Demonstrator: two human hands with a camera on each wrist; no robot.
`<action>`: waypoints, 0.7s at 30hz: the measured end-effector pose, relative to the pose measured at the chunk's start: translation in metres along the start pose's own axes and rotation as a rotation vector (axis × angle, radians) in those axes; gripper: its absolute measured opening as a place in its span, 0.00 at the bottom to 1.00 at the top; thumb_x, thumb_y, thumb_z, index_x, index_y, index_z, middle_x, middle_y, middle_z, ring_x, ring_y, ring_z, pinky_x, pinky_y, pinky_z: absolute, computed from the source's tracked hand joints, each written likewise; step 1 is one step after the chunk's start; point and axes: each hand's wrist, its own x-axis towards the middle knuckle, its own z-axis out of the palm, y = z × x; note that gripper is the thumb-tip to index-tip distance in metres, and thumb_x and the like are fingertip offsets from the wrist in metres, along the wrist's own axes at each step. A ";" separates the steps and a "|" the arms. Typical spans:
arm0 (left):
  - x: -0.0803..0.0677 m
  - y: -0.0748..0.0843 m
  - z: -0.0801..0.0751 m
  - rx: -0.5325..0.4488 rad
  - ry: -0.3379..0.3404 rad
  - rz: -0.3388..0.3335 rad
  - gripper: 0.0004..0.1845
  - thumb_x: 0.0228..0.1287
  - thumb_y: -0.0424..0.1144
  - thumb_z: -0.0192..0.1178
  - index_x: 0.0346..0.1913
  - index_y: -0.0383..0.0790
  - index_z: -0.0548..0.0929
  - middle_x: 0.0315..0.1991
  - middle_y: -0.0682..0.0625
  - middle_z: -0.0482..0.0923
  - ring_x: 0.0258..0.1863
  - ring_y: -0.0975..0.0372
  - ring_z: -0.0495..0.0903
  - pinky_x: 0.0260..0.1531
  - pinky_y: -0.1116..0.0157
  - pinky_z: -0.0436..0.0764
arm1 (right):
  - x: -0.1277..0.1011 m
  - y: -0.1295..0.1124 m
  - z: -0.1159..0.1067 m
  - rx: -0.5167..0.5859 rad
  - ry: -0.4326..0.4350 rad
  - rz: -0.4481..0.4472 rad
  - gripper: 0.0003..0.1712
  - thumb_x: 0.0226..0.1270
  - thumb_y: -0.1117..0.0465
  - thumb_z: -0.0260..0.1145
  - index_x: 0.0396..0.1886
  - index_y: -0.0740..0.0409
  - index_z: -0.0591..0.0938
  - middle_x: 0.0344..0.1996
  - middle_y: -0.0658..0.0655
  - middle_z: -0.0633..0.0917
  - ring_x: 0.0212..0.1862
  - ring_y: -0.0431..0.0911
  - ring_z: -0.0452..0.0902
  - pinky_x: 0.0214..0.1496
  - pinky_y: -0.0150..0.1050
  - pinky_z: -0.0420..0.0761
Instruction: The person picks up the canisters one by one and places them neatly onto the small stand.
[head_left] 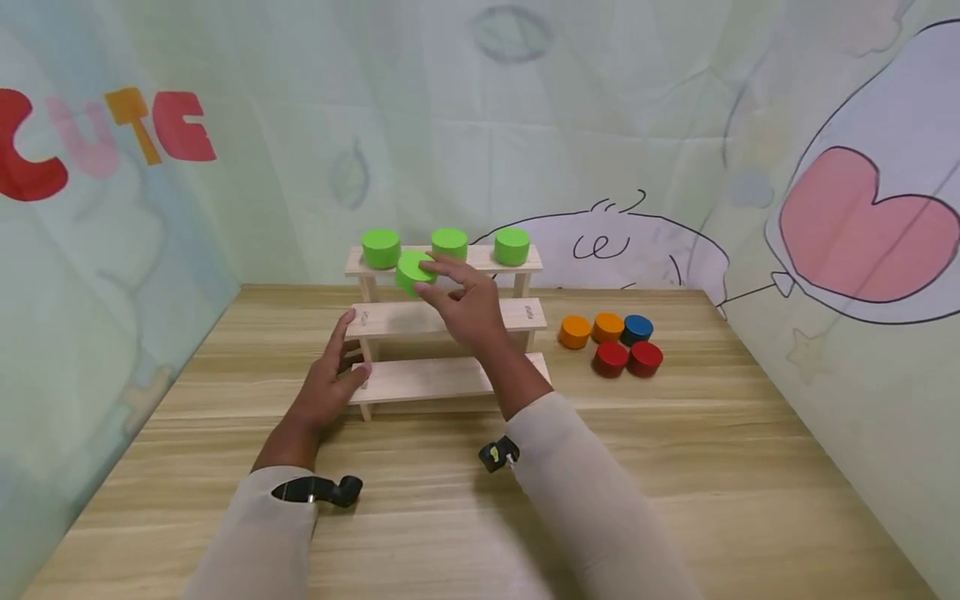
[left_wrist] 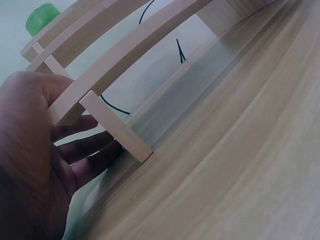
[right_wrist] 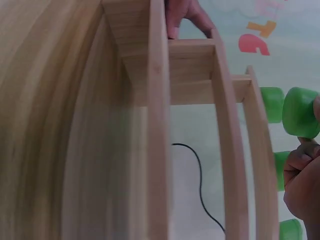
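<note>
A light wooden three-step display stand (head_left: 420,379) stands on the table. Three green round blocks sit in a row on its top step: a left one (head_left: 381,249), a middle one (head_left: 450,242) and a right one (head_left: 512,247). My right hand (head_left: 471,308) pinches a fourth piece, a green round block (head_left: 412,272), between thumb and fingers, above the middle step and in front of the top one. At the stand's left side, my left hand (head_left: 330,385) grips the ends of the lower steps, its thumb on the bottom step. Behind the stand's leg (left_wrist: 117,127), its fingers show in the left wrist view.
Right of the stand, on the wood-grain table (head_left: 697,467), lie two orange blocks (head_left: 575,332), a blue block (head_left: 637,330) and two red blocks (head_left: 645,359). Printed cloth (head_left: 300,167) hangs behind and at both sides.
</note>
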 end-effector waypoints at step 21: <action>0.001 -0.002 -0.001 0.031 -0.001 0.007 0.50 0.82 0.31 0.55 0.91 0.61 0.37 0.79 0.22 0.65 0.76 0.27 0.70 0.75 0.27 0.67 | 0.006 0.019 0.031 -0.091 -0.215 0.042 0.22 0.73 0.56 0.77 0.65 0.51 0.90 0.73 0.51 0.84 0.75 0.47 0.80 0.55 0.35 0.88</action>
